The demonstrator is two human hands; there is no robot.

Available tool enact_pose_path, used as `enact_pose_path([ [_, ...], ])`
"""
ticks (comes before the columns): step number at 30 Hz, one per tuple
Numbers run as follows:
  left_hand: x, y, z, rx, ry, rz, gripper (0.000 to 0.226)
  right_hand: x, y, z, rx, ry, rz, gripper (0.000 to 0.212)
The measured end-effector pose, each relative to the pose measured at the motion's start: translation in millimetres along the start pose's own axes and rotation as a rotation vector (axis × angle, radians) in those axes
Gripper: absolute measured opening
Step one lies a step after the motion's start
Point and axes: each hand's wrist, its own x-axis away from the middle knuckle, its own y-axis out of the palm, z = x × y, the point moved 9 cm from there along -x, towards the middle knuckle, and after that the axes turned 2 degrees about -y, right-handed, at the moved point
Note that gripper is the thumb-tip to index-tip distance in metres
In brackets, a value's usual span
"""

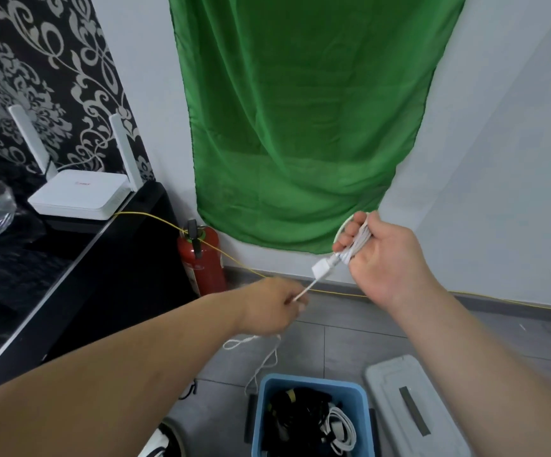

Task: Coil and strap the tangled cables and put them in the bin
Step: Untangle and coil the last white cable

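Right hand (382, 258) gripping a coiled white cable (354, 245) held above the floor, left hand (274, 306) pinching its loose end taut, blue bin (313, 417) of cables on the floor below, grey lid (412, 407) beside it

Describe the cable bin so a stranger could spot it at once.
Find the hanging green cloth, then look down to the tiled floor. The bin stands there: blue, open, holding cables, unlike the grey box on its right.
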Motion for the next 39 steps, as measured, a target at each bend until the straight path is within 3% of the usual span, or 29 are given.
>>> enact_pose_path([
  [3, 3.6, 16.0, 18.0, -0.081, 0.047, -0.091, 0.024, -10.2, -22.3, 2.1, 0.281, -0.101, 0.16, 0.028],
  [7, 5.8, 19.9, 53.8, -0.127, 0.169, -0.034, 0.029, -9.5, -21.5, -5.8, 0.591, -0.24, 0.208, 0.026],
  [12, 11.8, -42.1, 54.3, -0.154, 0.3, 0.381, 0.011, 5.5, 8.0, 0.2, 1.188, -0.32, -0.035, 0.028],
  [17, 23.5, -86.9, 31.8, -0.24, 0.33, 0.583, 0.023, 15.2, 10.7, 26.6, 1.386, -0.05, -0.261, 0.043],
  [19, 31.1, -94.1, 33.0, -0.322, 0.375, 0.658, 0.027, 21.0, 13.1, 40.5, 1.271, 0.078, -0.346, 0.047],
  [21, 40.3, -99.8, 40.5, -0.371, 0.456, 0.744, 0.027, 28.7, 19.1, 53.8, 0.992, 0.252, -0.419, 0.051],
  [23, 45.7, -105.8, 42.6, -0.299, 0.523, 0.795, 0.02, 39.7, 31.6, 59.3, 0.673, 0.414, -0.492, 0.051],
  [25, 43.4, -108.0, 36.3, -0.175, 0.527, 0.792, 0.013, 47.3, 47.8, 54.3, 0.44, 0.445, -0.55, 0.046],
  [29, 17.9, -83.9, 2.3, 0.06, 0.253, 0.566, 0.015, 46.6, 61.4, 43.1, 0.187, 0.346, -0.515, 0.039],
  [32, 7.8, -49.7, -11.4, 0.079, 0.1, 0.346, 0.015, 38.8, 59.8, 25.9, -0.039, 0.264, -0.419, 0.04],
  [36, 8.3, -3.1, -17.1, 0.054, 0.034, 0.098, 0.012, 23.5, 41.7, 9.4, -0.238, 0.159, -0.219, 0.029],
  [39, 15.1, 22.3, -14.0, 0.02, 0.034, -0.024, 0.013, 11.2, 21.2, 8.2, -0.194, 0.082, -0.047, 0.028],
])
